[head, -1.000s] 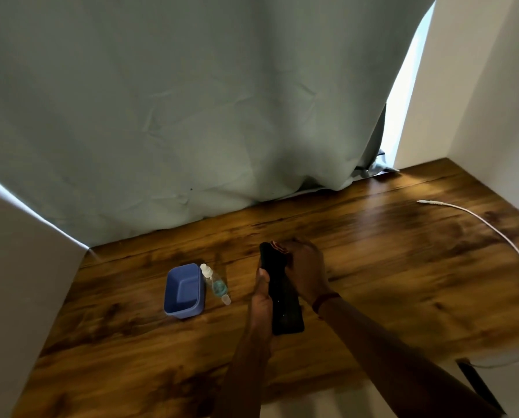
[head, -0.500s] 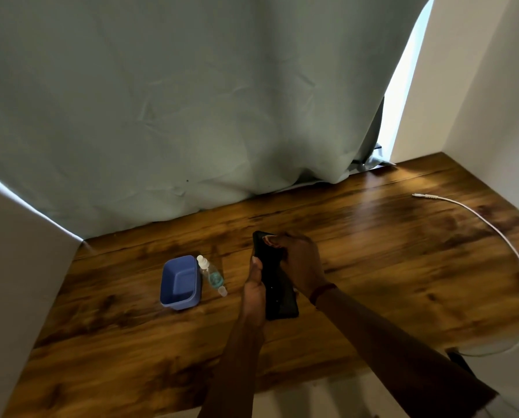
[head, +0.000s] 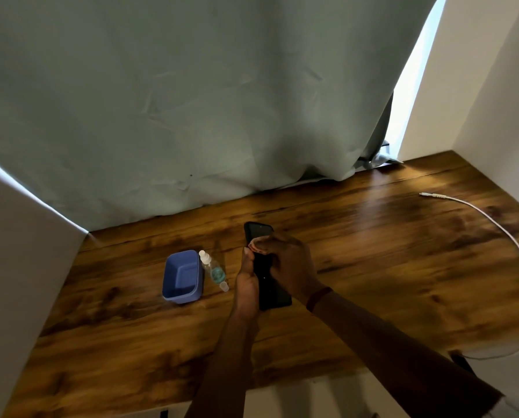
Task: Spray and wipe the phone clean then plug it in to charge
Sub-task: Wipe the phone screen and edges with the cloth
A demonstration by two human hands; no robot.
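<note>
A black phone (head: 259, 233) is held above the wooden table (head: 373, 267), long side pointing away from me. My left hand (head: 247, 282) grips its left edge, thumb along the side. My right hand (head: 288, 263) lies over the middle of the screen with curled fingers. It pinches what looks like a small pinkish cloth (head: 256, 245) against the glass. The phone's far end and near right corner stick out from under the hands. A small clear spray bottle (head: 213, 268) with blue liquid lies on its side to the left. The white charging cable (head: 493, 224) curves along the right side, and its plug tip (head: 425, 194) is free.
A blue plastic tub (head: 181, 277) stands left of the bottle, and the loose bottle cap (head: 224, 286) lies beside them. A grey-green curtain (head: 192, 101) hangs along the table's back edge. White walls close in on both sides.
My right hand has slid from the phone's far end toward its middle, and more of the far end now shows. My left hand keeps its grip.
</note>
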